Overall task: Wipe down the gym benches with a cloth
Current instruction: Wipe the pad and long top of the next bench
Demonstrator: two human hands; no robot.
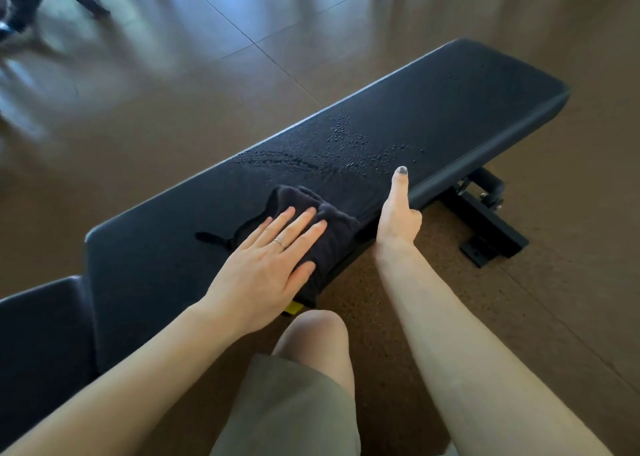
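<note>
Head view looks down on a dark padded bench (433,109) that runs from lower left to upper right over a brown floor (173,109). The left hand (266,268) lies flat on a dark cloth (329,227), fingers straight and slightly spread, pressing it onto the pad near the near edge. A ring (280,243) sits on one finger. The right hand (398,213) grips the pad's near edge just beside the cloth, thumb straight along the top, the other fingers curled under and hidden. Droplets (346,137) and a wet smear lie on the pad beyond the cloth. The black frame foot (491,227) rests on the floor at right.
</note>
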